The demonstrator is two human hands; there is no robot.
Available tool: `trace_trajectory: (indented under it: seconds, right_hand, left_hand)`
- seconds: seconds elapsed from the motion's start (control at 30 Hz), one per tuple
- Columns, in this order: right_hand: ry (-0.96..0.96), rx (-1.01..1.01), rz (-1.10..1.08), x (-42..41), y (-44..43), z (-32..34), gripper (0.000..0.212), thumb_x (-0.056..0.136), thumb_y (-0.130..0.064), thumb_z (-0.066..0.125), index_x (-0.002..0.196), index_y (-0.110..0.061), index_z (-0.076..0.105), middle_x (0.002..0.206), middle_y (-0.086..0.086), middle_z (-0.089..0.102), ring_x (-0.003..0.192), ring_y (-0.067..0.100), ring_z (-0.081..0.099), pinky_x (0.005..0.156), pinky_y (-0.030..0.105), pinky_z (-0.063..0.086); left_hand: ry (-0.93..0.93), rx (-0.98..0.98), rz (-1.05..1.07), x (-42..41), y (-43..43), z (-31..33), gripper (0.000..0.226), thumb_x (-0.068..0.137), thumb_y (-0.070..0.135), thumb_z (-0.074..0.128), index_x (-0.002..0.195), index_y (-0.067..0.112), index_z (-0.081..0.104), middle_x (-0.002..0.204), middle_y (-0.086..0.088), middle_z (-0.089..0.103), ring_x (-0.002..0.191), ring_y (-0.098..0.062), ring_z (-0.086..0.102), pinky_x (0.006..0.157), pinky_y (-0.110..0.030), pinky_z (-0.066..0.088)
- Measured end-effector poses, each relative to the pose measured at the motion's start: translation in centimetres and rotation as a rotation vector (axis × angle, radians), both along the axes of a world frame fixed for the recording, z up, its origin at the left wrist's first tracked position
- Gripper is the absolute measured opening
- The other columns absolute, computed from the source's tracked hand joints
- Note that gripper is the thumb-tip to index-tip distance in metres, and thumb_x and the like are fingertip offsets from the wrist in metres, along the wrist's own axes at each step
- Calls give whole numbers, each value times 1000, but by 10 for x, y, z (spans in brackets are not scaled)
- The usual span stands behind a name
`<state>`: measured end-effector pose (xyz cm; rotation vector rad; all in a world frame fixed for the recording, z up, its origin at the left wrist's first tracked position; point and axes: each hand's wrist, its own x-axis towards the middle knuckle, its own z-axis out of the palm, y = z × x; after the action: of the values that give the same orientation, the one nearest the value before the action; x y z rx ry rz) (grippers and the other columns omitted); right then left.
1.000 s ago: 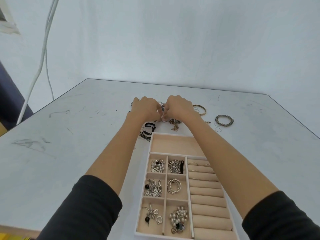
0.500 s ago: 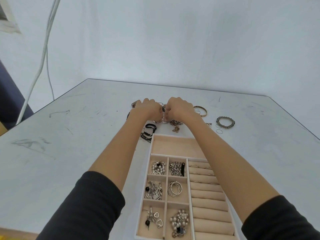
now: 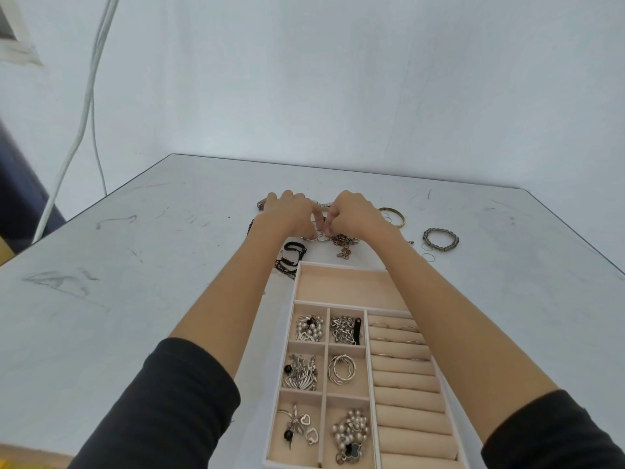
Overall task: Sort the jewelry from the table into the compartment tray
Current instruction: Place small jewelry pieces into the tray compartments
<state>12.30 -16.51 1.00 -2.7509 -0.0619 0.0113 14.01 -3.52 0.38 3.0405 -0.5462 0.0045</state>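
Head view: left hand (image 3: 290,213) and right hand (image 3: 353,214) fingers (image 3: 328,225) pinch silver bangle (image 3: 318,238).

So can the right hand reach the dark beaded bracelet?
Probably yes: the beaded bracelet lies uncovered on the table right of the right hand, though that hand is pinching a silver bangle.

bare worktop (image 3: 135,299) spreads left of the tray (image 3: 338,265); past its far rim, black cord bracelets (image 3: 292,248), a bangle (image 3: 392,210) and a beaded bracelet (image 3: 426,237) crowd the way.
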Motion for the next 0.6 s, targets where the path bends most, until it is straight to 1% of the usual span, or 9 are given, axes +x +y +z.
trace_trajectory:
  seconds: [0.1,0.2,0.3,0.4,0.5,0.6]
  right_hand:
    - [-4,20,-5,0,-2,-1,17,74,-10,73,91,-11,76,90,6,70,81,22,60,70,31,49]
    - [13,34,1,-3,-3,1,18,73,-16,78,91,-13,75,84,3,65,81,20,59,68,30,47]
    - [3,14,5,-7,-2,4,22,71,-25,80,89,-14,74,79,0,63,75,19,57,59,25,40]
    - [-22,-46,2,-7,3,5,23,70,-25,80,89,-13,74,78,0,62,71,20,56,50,22,33]
    - [-13,-78,10,-5,7,6,26,68,-25,81,89,-12,73,82,2,65,74,21,59,51,22,33]
    - [-1,-62,-2,-3,6,5,25,68,-25,83,89,-14,73,88,3,68,81,22,62,55,23,36]
  left_hand:
    - [-7,6,9,0,0,0,23,86,36,62,109,40,58,125,0,52,124,-23,37,101,-42,26]
    - [12,11,9,-1,-2,0,24,89,33,56,113,37,57,127,-2,50,126,-24,36,104,-42,26]
    - [33,36,19,0,-3,1,26,90,34,54,116,33,56,130,-3,48,126,-24,35,105,-43,27]
    - [48,48,32,2,-4,0,30,90,32,53,119,29,56,132,-3,46,127,-24,34,105,-43,27]
    - [57,46,37,4,-3,0,33,89,31,53,122,24,55,132,-4,46,127,-25,34,105,-43,28]
    - [46,55,35,6,-2,-2,34,90,34,53,122,22,55,130,-6,46,126,-26,36,103,-42,28]
